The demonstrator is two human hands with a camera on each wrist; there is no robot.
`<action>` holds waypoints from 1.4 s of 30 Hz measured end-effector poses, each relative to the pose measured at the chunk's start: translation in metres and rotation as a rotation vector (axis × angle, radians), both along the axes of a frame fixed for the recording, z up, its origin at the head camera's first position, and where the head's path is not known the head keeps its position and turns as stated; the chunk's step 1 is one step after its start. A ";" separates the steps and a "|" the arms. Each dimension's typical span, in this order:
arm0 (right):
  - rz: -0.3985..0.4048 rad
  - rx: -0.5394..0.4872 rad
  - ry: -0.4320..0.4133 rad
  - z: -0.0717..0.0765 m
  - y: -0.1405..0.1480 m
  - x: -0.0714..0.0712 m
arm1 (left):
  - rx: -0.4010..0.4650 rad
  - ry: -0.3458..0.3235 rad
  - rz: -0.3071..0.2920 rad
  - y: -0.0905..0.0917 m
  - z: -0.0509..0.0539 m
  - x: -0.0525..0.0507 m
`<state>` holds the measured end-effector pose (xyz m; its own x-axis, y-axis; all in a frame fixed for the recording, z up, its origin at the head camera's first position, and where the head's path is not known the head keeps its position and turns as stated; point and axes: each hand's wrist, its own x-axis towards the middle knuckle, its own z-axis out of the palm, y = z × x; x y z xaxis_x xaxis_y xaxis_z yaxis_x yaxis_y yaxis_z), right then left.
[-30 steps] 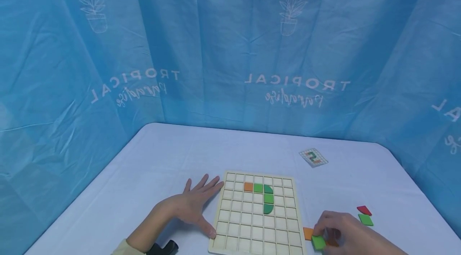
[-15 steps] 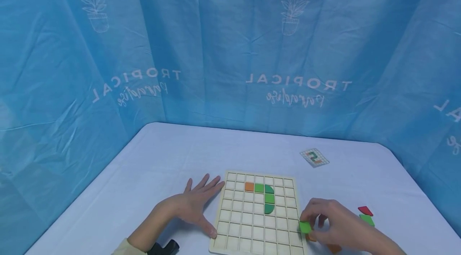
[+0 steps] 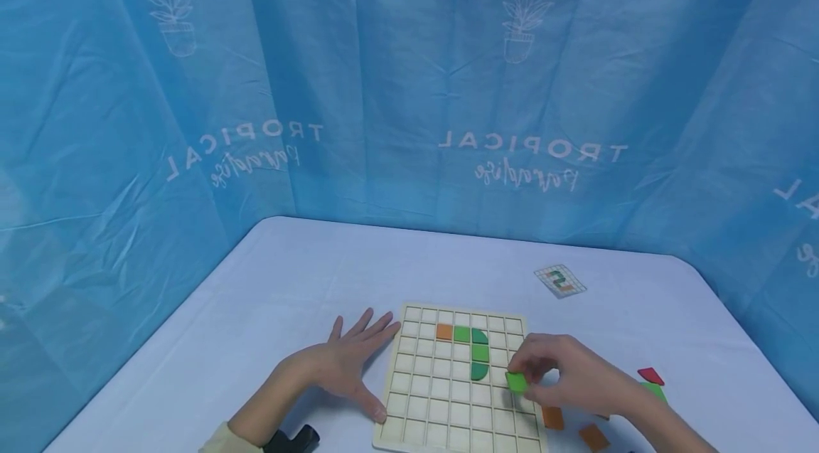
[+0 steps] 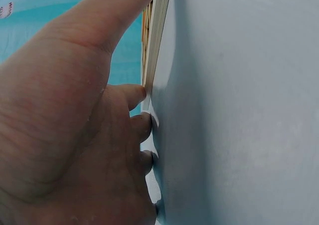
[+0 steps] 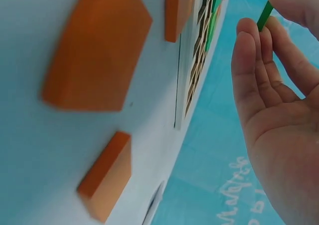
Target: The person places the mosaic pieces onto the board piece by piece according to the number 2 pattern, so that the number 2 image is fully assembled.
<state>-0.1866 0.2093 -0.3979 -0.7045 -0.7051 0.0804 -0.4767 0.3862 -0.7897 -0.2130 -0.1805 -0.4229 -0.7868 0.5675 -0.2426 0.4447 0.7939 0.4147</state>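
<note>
A pale wooden grid board (image 3: pixel 437 408) lies on the white table. An orange square tile (image 3: pixel 444 331), a green square tile (image 3: pixel 462 333), a dark green rounded piece (image 3: pixel 479 336), another green square (image 3: pixel 480 353) and another rounded piece (image 3: pixel 479 371) sit in its cells. With fingers spread, my left hand (image 3: pixel 342 371) rests on the table, thumb and a fingertip touching the board's left edge. Between thumb and fingers, my right hand (image 3: pixel 569 375) pinches a green square tile (image 3: pixel 516 382) over the board's right part. The right wrist view shows this tile (image 5: pixel 266 14) edge-on, raised.
Loose orange tiles (image 3: pixel 594 437) lie right of the board, one (image 3: pixel 553 418) close to its edge. Farther right are a red piece (image 3: pixel 651 376) and a partly hidden green tile (image 3: pixel 655 391). A pattern card (image 3: pixel 560 281) lies behind. A black object (image 3: pixel 294 439) is by the left wrist.
My right hand has carried the green square tile leftward and away from me, from beside the board to over its right columns, uncovering orange tiles. The left hand stays in place.
</note>
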 end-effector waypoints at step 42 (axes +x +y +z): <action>0.067 0.116 -0.059 -0.017 -0.061 -0.035 | -0.029 -0.008 0.023 0.001 -0.001 -0.001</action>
